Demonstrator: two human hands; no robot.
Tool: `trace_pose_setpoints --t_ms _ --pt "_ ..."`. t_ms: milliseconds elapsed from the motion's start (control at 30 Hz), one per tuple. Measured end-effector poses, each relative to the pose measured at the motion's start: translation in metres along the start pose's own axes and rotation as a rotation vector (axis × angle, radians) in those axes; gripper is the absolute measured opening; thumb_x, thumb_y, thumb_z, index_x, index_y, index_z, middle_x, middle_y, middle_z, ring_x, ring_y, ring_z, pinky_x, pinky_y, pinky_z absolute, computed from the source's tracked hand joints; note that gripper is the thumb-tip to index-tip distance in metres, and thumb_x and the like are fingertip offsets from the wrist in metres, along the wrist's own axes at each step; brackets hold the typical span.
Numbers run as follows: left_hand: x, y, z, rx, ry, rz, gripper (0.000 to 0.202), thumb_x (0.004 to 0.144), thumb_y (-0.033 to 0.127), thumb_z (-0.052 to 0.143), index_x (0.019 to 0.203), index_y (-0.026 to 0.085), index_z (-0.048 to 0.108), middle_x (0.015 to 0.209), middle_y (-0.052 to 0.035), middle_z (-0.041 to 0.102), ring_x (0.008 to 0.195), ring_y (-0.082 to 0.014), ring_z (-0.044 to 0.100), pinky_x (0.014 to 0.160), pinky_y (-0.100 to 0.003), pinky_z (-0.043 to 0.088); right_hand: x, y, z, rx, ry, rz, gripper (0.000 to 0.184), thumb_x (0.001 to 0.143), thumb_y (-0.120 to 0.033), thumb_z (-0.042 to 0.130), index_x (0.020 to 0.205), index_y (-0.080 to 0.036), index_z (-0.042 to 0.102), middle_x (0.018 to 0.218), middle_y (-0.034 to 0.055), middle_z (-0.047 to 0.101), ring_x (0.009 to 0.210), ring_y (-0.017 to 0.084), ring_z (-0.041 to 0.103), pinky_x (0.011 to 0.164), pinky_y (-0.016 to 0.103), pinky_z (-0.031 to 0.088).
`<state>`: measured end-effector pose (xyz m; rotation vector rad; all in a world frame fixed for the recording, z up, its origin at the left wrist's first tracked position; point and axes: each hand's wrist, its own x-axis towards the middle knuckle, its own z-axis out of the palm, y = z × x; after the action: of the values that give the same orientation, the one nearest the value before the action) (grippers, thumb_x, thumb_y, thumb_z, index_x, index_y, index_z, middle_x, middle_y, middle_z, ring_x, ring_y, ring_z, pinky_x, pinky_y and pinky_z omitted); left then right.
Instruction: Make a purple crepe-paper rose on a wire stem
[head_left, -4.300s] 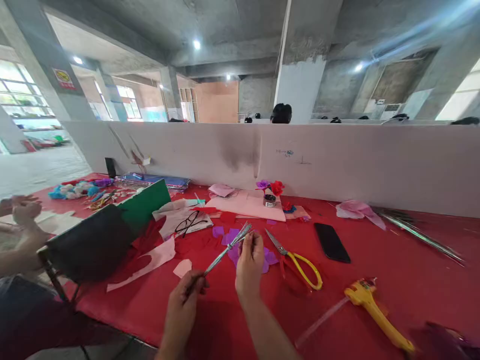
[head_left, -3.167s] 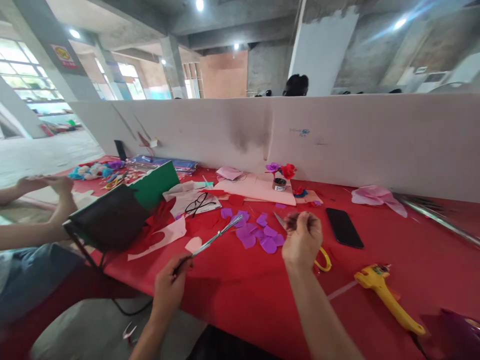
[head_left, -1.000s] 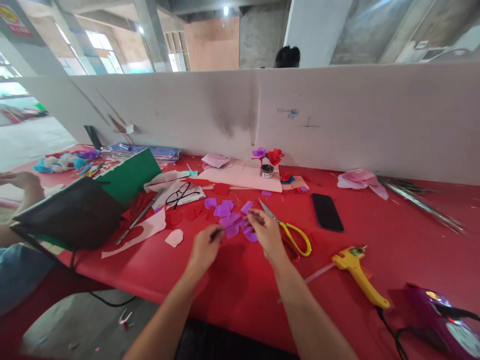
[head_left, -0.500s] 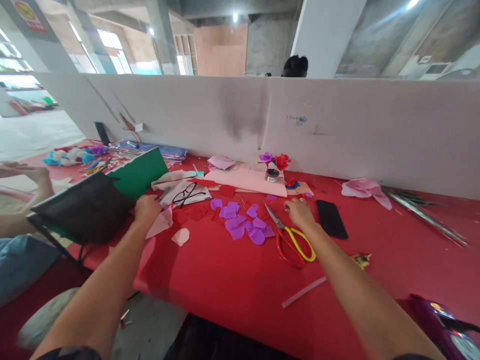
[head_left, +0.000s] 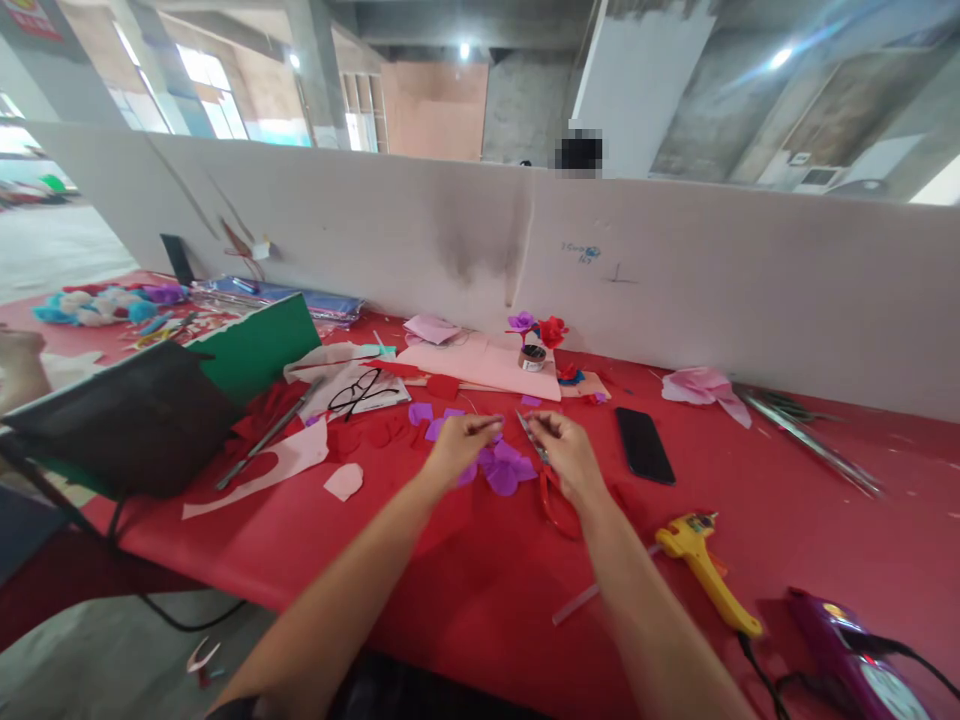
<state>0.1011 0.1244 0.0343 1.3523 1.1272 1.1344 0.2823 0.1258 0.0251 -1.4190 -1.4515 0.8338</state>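
Observation:
My left hand [head_left: 461,448] is closed in a pinch above the purple paper petals [head_left: 504,470]; what sits at its fingertips is too small to make out. Just to its right, my right hand [head_left: 568,455] is also pinched, fingertips facing the left ones with a small gap. It hovers over the scissors [head_left: 556,508], hiding much of them; a blade tip and the red handle show. Anything in its fingers cannot be made out. Red paper pieces [head_left: 382,430] and a pale pink petal [head_left: 344,482] lie to the left.
Behind the petals stand paper flowers [head_left: 553,331] by a tape roll [head_left: 532,358]. Glasses [head_left: 364,393] lie left; a phone [head_left: 645,445], yellow glue gun [head_left: 709,570] and purple device [head_left: 855,650] lie right. A green board [head_left: 262,345] leans left, near another person's hand [head_left: 22,365].
My left hand has come from beside the green board to the middle, over the petals. My right hand has shifted left over the scissors. The glue gun now shows fully.

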Motion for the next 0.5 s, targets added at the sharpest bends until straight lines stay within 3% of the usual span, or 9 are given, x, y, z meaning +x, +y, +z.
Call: trace_pose_setpoints --t_ms 67,133,300,500 --pt "0.003 -0.004 0.023 -0.252 -0.024 -0.064 0.030 0.063 0.033 0.076 0.086 0.015 0.077 0.072 -0.0060 0.072 0.060 -0.0133 0.057 0.062 -0.027 0.043 -0.016 -0.005 0.013 0.040 -0.039 -0.012 0.035 0.079 -0.048 0.053 0.089 -0.018 0.066 0.084 0.0063 0.071 0.076 0.020 0.065 0.071 0.031 0.049" --pt "0.005 -0.010 0.031 -0.392 -0.011 -0.093 0.026 0.056 0.031 0.081 0.074 0.014 0.076 0.070 -0.0062 0.071 0.062 -0.0128 0.057 0.063 -0.026 0.044 -0.027 -0.005 0.018 0.104 -0.068 -0.010 0.032 0.078 -0.048 0.058 0.084 -0.018 0.067 0.079 0.0049 0.071 0.073 0.019 0.063 0.070 0.031 0.049" --pt "0.010 -0.018 0.016 -0.585 0.109 -0.229 0.026 0.049 0.029 0.085 0.065 0.013 0.071 0.060 -0.0039 0.066 0.056 -0.0107 0.057 0.056 -0.022 0.042 -0.031 0.005 0.018 0.205 -0.133 0.053 0.025 0.077 -0.042 0.063 0.084 -0.018 0.067 0.079 0.0037 0.068 0.072 0.018 0.060 0.071 0.031 0.047" --pt "0.015 -0.012 -0.001 -0.626 0.221 -0.309 0.027 0.048 0.026 0.086 0.065 0.013 0.069 0.059 -0.0025 0.066 0.055 -0.0100 0.059 0.050 -0.019 0.038 -0.035 0.002 0.019 0.206 -0.216 0.105 0.021 0.078 -0.039 0.063 0.081 -0.018 0.066 0.077 0.0014 0.065 0.071 0.015 0.056 0.071 0.029 0.044"
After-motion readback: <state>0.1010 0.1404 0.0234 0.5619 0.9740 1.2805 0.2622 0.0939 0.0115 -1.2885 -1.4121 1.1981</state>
